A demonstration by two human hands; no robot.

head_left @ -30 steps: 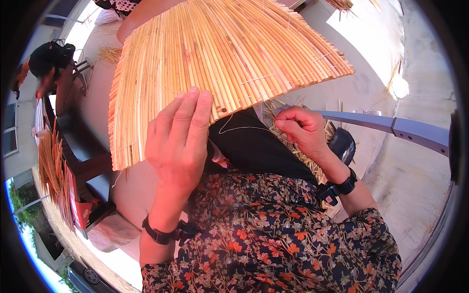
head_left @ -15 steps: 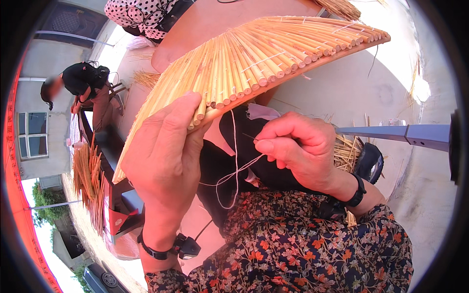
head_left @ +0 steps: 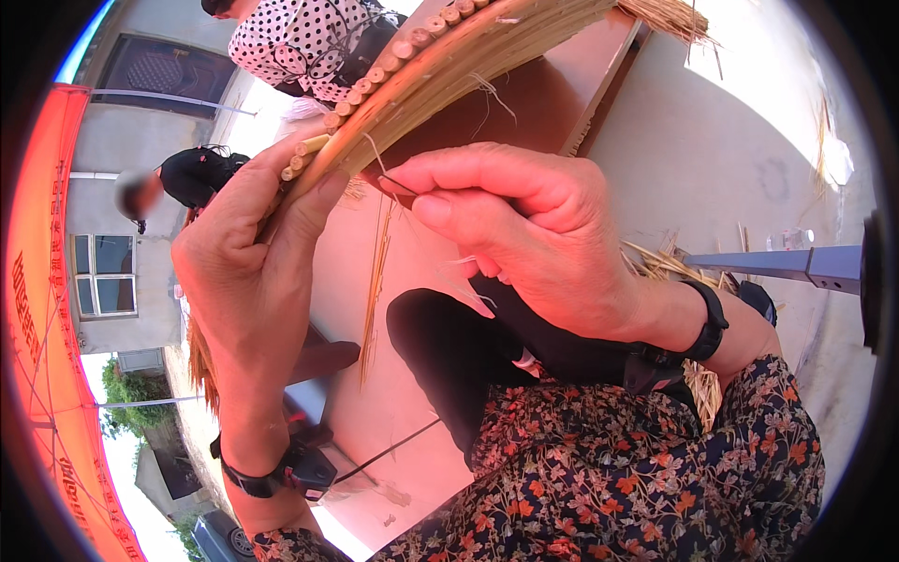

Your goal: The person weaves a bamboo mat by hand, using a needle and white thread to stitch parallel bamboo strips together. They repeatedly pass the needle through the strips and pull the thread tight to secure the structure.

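A fan-shaped panel of straw stalks [head_left: 449,80] is tilted up in front of me, with the cut stalk ends along its upper left edge and its smoother underside toward me. My left hand [head_left: 253,234] is closed on the panel's lower end, thumb on the underside. My right hand [head_left: 534,225] pinches a thin dark needle [head_left: 398,186] just right of that end, its fingers not touching the panel. A white thread [head_left: 373,148] runs between the panel's underside and the needle area. More thread hangs below my right hand. Loose thread ends [head_left: 492,94] stick out farther up the underside.
A reddish-brown table [head_left: 524,112] stands beyond the panel. Straw bundles lie at the far right [head_left: 667,21] and beside my right wrist [head_left: 655,258]. A blue-grey metal bar [head_left: 777,266] comes in from the right. Two people [head_left: 304,47] work nearby.
The panel has turned so its underside faces me, and its lower end has moved up and left with my left hand. My right hand with the needle has moved up and left, close to it.
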